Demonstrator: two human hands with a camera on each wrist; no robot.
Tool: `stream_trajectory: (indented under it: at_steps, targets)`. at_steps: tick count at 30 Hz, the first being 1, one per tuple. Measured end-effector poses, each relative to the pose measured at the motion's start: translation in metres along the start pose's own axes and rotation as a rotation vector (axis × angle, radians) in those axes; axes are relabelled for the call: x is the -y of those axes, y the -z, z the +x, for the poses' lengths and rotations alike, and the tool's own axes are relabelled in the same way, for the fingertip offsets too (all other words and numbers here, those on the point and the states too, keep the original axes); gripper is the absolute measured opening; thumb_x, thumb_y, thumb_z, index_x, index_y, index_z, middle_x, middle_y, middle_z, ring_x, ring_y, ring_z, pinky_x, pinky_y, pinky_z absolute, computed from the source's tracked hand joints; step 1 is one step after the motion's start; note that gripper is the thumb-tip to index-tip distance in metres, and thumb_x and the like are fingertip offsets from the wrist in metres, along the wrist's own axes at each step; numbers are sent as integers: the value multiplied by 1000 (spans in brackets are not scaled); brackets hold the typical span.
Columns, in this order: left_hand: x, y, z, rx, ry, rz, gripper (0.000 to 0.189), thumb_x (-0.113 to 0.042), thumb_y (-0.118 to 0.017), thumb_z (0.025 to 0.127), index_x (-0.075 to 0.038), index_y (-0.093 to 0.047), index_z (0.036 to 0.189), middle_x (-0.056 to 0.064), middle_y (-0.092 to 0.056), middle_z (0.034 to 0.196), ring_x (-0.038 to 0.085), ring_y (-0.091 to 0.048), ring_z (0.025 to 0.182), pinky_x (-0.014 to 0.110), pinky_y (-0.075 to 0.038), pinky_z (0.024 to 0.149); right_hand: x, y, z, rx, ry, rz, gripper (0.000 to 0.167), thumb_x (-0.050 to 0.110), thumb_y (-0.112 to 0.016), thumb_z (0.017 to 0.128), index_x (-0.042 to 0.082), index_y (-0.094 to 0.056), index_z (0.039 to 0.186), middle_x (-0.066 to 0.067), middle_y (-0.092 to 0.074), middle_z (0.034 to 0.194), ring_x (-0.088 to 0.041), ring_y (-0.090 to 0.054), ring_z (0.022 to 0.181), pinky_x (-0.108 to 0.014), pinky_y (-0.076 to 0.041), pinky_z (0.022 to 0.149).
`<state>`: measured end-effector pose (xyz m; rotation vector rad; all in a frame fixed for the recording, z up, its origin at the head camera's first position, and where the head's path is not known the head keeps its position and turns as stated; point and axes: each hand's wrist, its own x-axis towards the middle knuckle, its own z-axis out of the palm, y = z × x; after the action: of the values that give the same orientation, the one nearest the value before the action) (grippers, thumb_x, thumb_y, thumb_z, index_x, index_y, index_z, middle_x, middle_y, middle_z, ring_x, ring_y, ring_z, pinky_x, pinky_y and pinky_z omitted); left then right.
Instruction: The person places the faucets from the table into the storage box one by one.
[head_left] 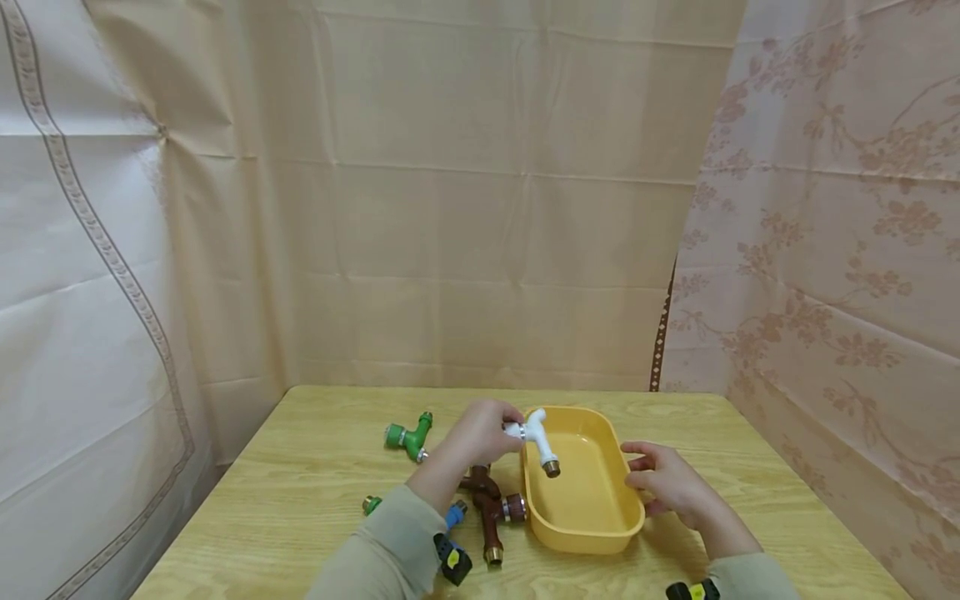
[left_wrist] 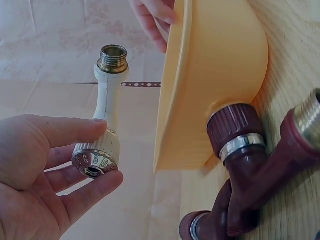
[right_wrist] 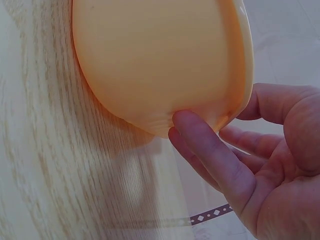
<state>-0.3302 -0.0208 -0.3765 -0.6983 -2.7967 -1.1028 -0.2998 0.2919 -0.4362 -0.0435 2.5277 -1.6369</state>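
My left hand (head_left: 487, 429) pinches a white tap (head_left: 536, 431) by its handle end, over the left rim of a yellow plastic basin (head_left: 585, 542). In the left wrist view the tap (left_wrist: 106, 100) stands between thumb and fingers, its threaded brass end upward. At the basin's right side is my right hand (head_left: 667, 483), fingers loosely spread. The right wrist view shows its fingertips (right_wrist: 182, 117) against the basin's outer wall (right_wrist: 160, 60). Dark brown taps (head_left: 489, 510) lie beside the basin's left wall, partly under my left forearm.
A green tap (head_left: 412, 439) lies at the back left of the wooden table (head_left: 300, 467). A blue tap (head_left: 455, 514) and another green piece (head_left: 371, 504) are mostly hidden by the left sleeve. Beige curtains (head_left: 480, 208) hang behind the table.
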Motion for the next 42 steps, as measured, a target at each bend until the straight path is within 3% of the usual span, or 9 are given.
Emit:
stream_trajectory:
  at_steps: [21, 30, 42]
  targets:
    - [-18, -34, 10, 60, 4, 41, 26, -13, -86, 82, -8, -77, 107, -5, -66, 86, 9, -56, 73, 24, -50, 66, 0, 1, -1, 34, 21, 43, 61, -2, -59, 94, -9, -36, 150, -27, -54, 122, -29, -67, 91, -50, -61, 65]
    - [-25, -51, 12, 78, 3, 69, 27, -16, -86, 81, -11, -78, 106, -7, -67, 88, 7, -55, 75, 23, -48, 67, 2, 1, -3, 48, 14, 57, 58, 0, -56, 98, -10, -34, 151, -26, -56, 119, -32, -66, 99, -51, -61, 65]
    - [-32, -67, 13, 84, -41, 136, 24, -19, -87, 79, -13, -79, 100, -9, -71, 92, 4, -58, 78, 21, -49, 73, 1, 2, -2, 52, 11, 54, 57, 1, -55, 99, -9, -34, 151, -27, -56, 119, -31, -66, 98, -51, -61, 66]
